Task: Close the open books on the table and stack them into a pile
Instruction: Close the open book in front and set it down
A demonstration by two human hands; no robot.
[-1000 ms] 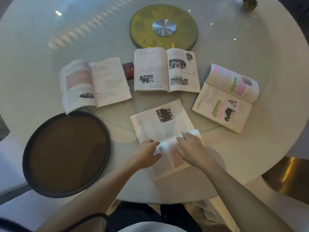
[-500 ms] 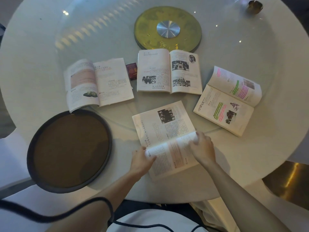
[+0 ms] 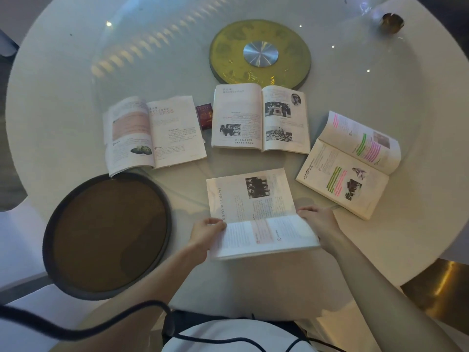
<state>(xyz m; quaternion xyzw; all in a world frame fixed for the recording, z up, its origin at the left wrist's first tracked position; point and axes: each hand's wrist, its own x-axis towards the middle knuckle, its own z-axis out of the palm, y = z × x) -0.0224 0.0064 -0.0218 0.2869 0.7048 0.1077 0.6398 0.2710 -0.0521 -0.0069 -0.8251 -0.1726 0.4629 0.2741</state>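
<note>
Counter first: big round white one with a glassy top, and it fills pretty much the whole view. On the near left sits a dark round tray with a brown inside, partly hanging over the counter's edge. Far middle has a gold disc with a silver hub.

Four open books are spread out. Left book lies flat just past the tray, its near corner right at the tray's rim. Middle book lies flat, its far edge right at the disc's near rim, with black and white photos on its pages. Right book has pink and green highlighter marks, and its far page curls up. Nearest book is the one being handled: far half flat on the counter, near half lifted and folding over.

Left hand has its fingers pinching the left edge of that raised half. Right hand has its fingers gripping the right edge.

A small red box sits between the left and middle books. Tiny brass cup is way off at the far right.
</note>
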